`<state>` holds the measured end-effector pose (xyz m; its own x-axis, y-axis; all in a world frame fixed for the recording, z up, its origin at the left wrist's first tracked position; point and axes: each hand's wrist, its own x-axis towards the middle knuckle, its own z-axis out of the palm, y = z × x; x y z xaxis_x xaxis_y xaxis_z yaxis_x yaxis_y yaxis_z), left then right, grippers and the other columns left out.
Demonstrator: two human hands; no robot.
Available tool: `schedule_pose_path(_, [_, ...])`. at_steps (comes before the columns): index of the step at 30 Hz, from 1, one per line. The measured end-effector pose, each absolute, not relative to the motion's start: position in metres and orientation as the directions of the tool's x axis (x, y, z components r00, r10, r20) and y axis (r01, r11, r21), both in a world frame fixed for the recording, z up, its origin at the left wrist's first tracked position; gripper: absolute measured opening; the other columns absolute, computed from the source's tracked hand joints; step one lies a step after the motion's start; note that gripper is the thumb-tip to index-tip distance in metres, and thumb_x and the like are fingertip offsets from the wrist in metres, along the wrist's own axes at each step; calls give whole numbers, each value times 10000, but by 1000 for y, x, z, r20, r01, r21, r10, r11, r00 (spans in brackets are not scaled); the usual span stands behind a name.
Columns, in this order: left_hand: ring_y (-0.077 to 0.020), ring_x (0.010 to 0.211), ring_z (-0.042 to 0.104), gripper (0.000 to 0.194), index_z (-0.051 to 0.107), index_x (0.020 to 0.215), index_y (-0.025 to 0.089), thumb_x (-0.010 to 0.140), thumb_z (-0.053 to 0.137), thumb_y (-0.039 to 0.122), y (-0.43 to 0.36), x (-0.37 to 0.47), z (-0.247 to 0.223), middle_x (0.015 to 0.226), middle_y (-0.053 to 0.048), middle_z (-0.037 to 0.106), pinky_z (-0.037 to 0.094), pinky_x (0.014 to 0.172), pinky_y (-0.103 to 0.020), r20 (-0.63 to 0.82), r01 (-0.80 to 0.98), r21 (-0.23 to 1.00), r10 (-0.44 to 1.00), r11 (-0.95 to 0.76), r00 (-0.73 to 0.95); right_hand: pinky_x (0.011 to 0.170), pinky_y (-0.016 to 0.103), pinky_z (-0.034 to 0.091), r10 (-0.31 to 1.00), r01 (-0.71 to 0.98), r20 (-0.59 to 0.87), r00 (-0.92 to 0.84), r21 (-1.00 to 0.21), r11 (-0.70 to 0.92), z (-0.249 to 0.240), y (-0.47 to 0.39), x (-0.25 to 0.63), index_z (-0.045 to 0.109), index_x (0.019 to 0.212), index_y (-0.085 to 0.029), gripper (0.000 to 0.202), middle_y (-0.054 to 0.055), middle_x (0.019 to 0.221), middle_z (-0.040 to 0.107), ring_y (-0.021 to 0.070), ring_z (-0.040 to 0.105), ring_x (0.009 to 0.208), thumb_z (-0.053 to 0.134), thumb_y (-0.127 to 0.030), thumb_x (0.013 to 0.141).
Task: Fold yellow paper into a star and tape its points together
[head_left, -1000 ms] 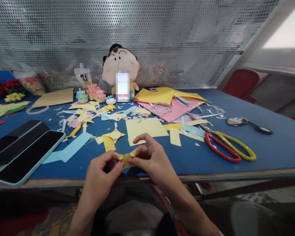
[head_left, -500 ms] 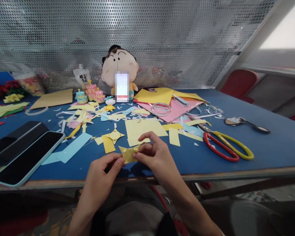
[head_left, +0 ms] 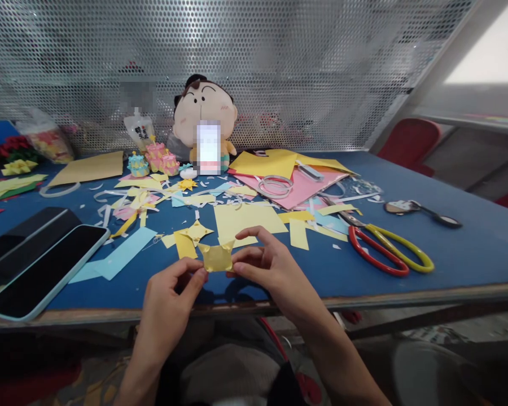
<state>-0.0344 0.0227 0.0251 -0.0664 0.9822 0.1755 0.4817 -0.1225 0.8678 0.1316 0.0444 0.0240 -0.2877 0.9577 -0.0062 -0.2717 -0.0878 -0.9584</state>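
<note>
A small piece of folded yellow paper with pointed, curled corners is held up just above the table's front edge. My left hand pinches its lower left corner between thumb and forefinger. At the lower right corner, the thumb and fingers of my right hand close on it, the forefinger raised and bent. Just behind lies a yellow paper star with four points, beside a darker yellow strip. A pale yellow sheet lies behind my right hand.
Scissors with red and yellow handles lie right. A phone and a black case lie left, near blue paper strips. Paper scraps cover the middle. Behind stand a plush doll, a lit phone and small paper cakes.
The folded yellow paper has turned to show its flat face more squarely and shifted slightly left. My right hand's grip has moved down to its lower right corner.
</note>
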Motion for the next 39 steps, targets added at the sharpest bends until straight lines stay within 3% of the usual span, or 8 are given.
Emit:
schedule_pose_path(10, [-102,448,432,305,520,553,186,753,543,415,22,-32,27,464,48,486,317,452,-206,220,551,819,974,-157,-51,599,273,439,981,-55,120,-151,-992,113,22,46,126,409,857,-232,232,-64,624,576,112,558,564,572,-221,691])
schedule_pose_path(20, [-93,437,388,327,517,544,190,762,577,426,20,-34,19,451,65,461,272,450,-209,256,560,804,966,-201,-21,587,271,352,952,236,249,-180,-928,287,24,52,142,413,904,-234,140,-57,621,485,128,483,606,479,-222,782])
schedule_pose_path(28, [-93,451,387,342,507,548,188,782,574,428,19,-33,17,470,63,456,274,468,-210,281,592,775,960,-222,-7,541,250,379,925,295,240,-294,-898,326,33,88,167,397,814,-228,167,-59,595,522,113,502,551,538,-270,735])
schedule_pose_path(34, [-85,436,363,335,507,545,187,787,569,409,15,-33,19,460,68,432,269,452,-199,299,615,755,954,-228,-14,527,252,433,887,493,154,-434,-784,378,36,109,168,425,803,-217,162,-34,582,571,128,560,523,533,-322,741])
schedule_pose_path(39, [-81,428,369,325,502,530,184,787,563,374,17,-32,20,456,67,433,279,439,-189,339,641,722,941,-262,3,582,267,411,896,736,178,-408,-517,438,45,124,181,551,718,-194,44,14,643,624,152,582,598,530,-158,729])
